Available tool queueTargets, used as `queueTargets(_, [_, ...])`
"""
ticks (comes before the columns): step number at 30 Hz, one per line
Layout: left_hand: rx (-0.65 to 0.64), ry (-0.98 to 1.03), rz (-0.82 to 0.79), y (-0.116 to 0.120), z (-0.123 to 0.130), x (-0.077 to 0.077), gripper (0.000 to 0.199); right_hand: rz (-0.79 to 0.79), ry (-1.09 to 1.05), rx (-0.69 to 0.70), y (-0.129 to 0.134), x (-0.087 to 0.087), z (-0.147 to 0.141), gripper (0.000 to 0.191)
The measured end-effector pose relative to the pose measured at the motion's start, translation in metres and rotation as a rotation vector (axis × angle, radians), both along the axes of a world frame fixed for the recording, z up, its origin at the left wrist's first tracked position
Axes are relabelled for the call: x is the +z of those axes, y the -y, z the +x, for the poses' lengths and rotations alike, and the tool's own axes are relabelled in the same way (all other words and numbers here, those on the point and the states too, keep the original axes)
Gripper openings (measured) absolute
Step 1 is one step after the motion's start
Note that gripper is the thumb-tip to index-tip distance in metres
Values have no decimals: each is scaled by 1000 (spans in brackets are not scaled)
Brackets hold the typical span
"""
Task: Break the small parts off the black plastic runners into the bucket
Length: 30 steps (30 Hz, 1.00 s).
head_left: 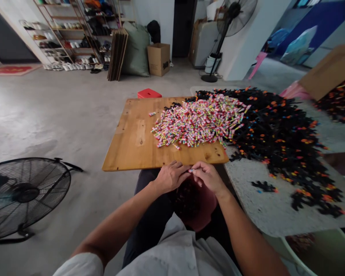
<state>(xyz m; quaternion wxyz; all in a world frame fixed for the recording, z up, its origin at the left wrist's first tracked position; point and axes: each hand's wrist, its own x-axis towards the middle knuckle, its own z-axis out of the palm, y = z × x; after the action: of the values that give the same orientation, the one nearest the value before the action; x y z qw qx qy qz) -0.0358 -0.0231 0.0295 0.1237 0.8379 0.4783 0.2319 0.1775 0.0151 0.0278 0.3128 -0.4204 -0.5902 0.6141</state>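
In front of my lap my two hands meet just off the near edge of the wooden board (pixel 132 142). Between the thumb and fingers of my right hand (pixel 208 177) is a small printed tube (pixel 192 170), whitish with coloured marks. My left hand (pixel 172 176) reaches it from the other side, its fingertips closed on the tube's left end. On the board lies a heap of similar small tubes (pixel 201 120), pink, white, red and yellow. Below my hands, between my knees, a pink basin (pixel 205 207) holds dark pieces that are hard to make out.
A large pile of black branching pieces (pixel 276 126) with orange and coloured tips covers a pale table (pixel 247 199) at right. A cardboard box (pixel 330 73) tips out more. A floor fan (pixel 25 191) stands left, a red stool (pixel 149 93) behind the board, a green tub (pixel 322 253) lower right.
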Motion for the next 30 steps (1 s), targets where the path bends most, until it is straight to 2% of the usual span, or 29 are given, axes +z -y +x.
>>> queueTargets(4, [-54,53,-58,14,7,-14,39,-94,58,130,9,-8,11,18])
queueTargets(7, [-72,-15,-245,14,5,-36,38,-117,236,203,20,-34,18,17])
queueTargets(8, [-92,-39,-309,12,4,-44,37,-121,324,192,24,-44,21,19])
queueTargets(10, [-160,-73,-425,7,3,-59,41,-16,539,135,35,-63,26,27])
queueTargets(12, [-199,-122,-490,2,4,-70,49,65,654,55,50,-74,31,33])
queueTargets(15, [-207,-137,-488,-2,5,-82,51,108,700,-30,74,-73,40,30])
queueTargets(18, [-176,-21,-412,-7,-1,-92,47,179,638,-162,95,-61,63,23])
queueTargets(19, [-147,37,-379,-10,-5,-95,46,207,610,-261,102,-58,78,24])
queueTargets(21, [-101,136,-377,-16,-14,-97,44,231,593,-554,118,-55,122,29])
queueTargets(24, [-36,209,-407,-20,-22,-88,44,161,750,-1120,152,-63,215,39])
queueTargets(26, [1,213,-366,-18,-20,-76,45,2,891,-1428,174,-78,283,47])
queueTargets(28, [28,211,-301,-18,-13,-66,45,-162,966,-1505,187,-96,342,51])
queueTargets(30, [21,219,-243,-22,-3,-61,45,-194,982,-1543,189,-110,384,56])
